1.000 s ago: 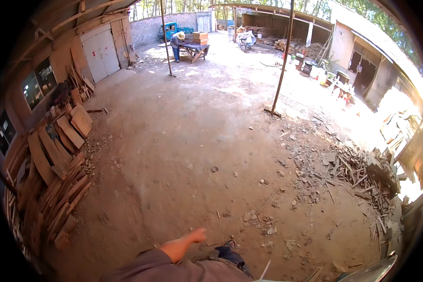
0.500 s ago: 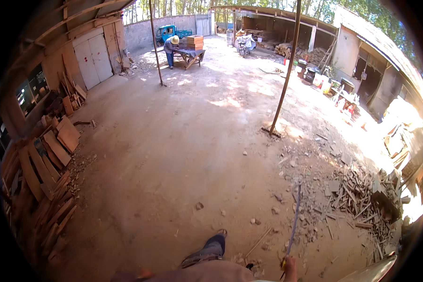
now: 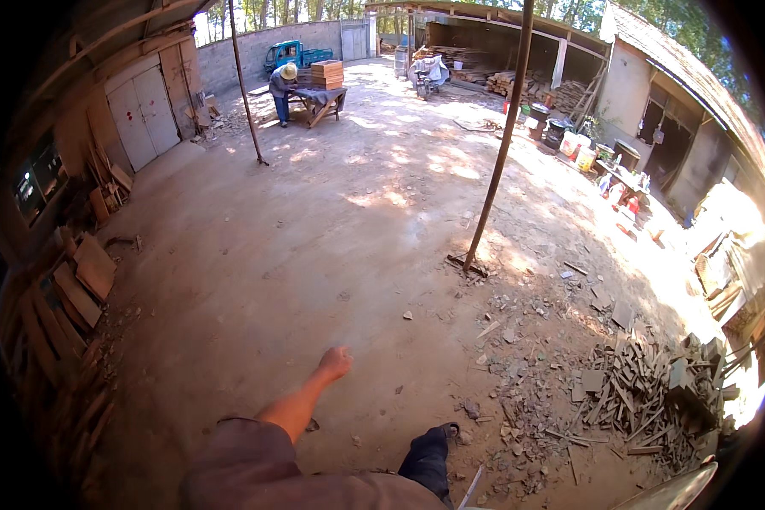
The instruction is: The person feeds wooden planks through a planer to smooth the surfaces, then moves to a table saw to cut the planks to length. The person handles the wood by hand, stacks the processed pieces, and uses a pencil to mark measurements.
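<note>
My left hand (image 3: 336, 362) swings out in front of me over the bare dirt ground, fingers curled shut with nothing in them. Its bare forearm comes out of a brown sleeve (image 3: 246, 463) at the lower edge. My right hand is out of the picture. A thin pale stick (image 3: 471, 486) pokes in at the bottom edge beside my dark trouser leg and shoe (image 3: 429, 449); what holds it is hidden.
A slanted metal pole (image 3: 495, 170) stands ahead on the right, a second pole (image 3: 245, 85) farther left. Wood scraps (image 3: 654, 395) are heaped at the right, planks (image 3: 72, 293) lean at the left. Far off, a person (image 3: 281, 85) works at a table (image 3: 319, 99) with stacked boxes.
My left arm has swung forward into view. My right hand with the long stick has dropped below the picture's edge. The view has moved forward across the yard.
</note>
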A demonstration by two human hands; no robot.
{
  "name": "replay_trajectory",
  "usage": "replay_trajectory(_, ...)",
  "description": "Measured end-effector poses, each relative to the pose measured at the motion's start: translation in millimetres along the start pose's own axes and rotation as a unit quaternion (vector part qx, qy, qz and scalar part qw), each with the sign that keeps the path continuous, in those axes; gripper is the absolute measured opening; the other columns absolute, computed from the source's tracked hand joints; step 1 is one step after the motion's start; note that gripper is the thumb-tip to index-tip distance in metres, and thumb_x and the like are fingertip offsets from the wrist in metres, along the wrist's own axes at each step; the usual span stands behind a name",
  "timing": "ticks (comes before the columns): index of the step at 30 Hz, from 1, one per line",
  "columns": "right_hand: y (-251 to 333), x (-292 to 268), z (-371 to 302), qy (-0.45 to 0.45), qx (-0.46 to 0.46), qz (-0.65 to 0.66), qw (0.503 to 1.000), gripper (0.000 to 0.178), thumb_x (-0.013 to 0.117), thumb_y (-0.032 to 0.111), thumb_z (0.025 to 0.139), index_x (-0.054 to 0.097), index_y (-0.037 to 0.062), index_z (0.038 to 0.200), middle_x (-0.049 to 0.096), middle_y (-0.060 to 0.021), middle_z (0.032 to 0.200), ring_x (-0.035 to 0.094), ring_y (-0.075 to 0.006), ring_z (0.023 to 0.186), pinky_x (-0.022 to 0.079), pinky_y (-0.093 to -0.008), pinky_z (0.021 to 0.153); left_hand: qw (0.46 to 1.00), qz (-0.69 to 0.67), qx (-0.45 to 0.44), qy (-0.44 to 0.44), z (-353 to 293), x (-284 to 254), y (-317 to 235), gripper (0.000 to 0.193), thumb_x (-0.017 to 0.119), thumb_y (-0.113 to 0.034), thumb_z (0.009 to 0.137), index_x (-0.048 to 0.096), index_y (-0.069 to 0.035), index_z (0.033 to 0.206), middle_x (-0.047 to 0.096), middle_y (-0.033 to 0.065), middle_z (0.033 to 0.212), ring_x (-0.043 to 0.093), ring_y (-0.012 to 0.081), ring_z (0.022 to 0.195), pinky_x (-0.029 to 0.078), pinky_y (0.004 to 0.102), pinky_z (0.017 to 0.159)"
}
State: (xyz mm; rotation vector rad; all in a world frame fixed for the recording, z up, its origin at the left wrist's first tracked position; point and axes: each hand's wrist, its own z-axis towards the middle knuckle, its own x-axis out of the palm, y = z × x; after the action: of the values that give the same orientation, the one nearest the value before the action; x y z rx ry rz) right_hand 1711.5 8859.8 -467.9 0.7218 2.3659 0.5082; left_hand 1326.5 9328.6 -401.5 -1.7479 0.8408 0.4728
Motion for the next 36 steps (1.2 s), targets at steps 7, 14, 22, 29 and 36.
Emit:
replay_trajectory(7,177.1,-23.1,137.4,-0.003,-0.034,0.032,0.999,0.02,0.057,0.012,0.092,0.061,-0.0008,0.077,0.06,-0.0104,0.061,0.059,-0.0234,0.048,0.048,-0.0385,0.046,0.971,0.145,0.0,0.188,45.3,111.4,-58.2,0.06,0.062,-0.028,0.09,0.056,-0.007,0.146,0.072,0.0202,0.118,0.068,0.0361,0.112,0.053,0.0464,0.093)
replay_trajectory(14,422.5,-53.0,274.9,-0.006,-0.142,0.068,0.987,0.021,0.058,0.012,0.092,0.062,-0.0002,0.075,0.061,-0.0092,0.06,0.059,-0.0216,0.048,0.046,-0.0373,0.046,0.913,0.175,-0.16,0.332,33.4,170.0,22.6,0.057,0.062,-0.031,0.096,0.057,-0.003,0.145,0.059,0.0203,0.143,0.057,0.0364,0.13,0.047,0.049,0.107)
replay_trajectory(22,613.5,-59.8,465.9,0.02,-0.129,0.032,0.991,0.02,0.061,0.015,0.092,0.064,0.0023,0.077,0.061,-0.0125,0.06,0.059,-0.0235,0.048,0.047,-0.0387,0.046,0.69,0.588,0.168,0.388,232.1,216.2,-84.8,0.022,0.061,-0.016,0.093,0.078,-0.011,0.106,0.074,0.0158,0.114,0.07,0.0352,0.1,0.056,0.0488,0.086)
replay_trajectory(29,681.1,-89.9,534.1,-0.005,-0.034,0.0,0.999,0.018,0.061,0.014,0.091,0.063,0.0024,0.078,0.062,-0.0127,0.061,0.059,-0.0241,0.048,0.048,-0.039,0.047,0.921,0.291,0.005,0.259,502.7,362.5,-464.9,0.031,0.059,-0.015,0.083,0.076,0.001,0.104,0.072,0.0253,0.113,0.069,0.0428,0.105,0.055,0.0488,0.091)
replay_trajectory(36,809.3,-90.8,615.9,-0.01,0.001,0.048,0.999,0.016,0.061,0.014,0.09,0.063,0.0026,0.079,0.062,-0.013,0.062,0.06,-0.0247,0.049,0.049,-0.0393,0.047,0.932,0.004,0.292,0.214,654.1,469.3,-851.2,0.013,0.068,-0.017,0.071,0.073,-0.006,0.076,0.071,0.0193,0.075,0.069,0.0361,0.073,0.054,0.0462,0.069)
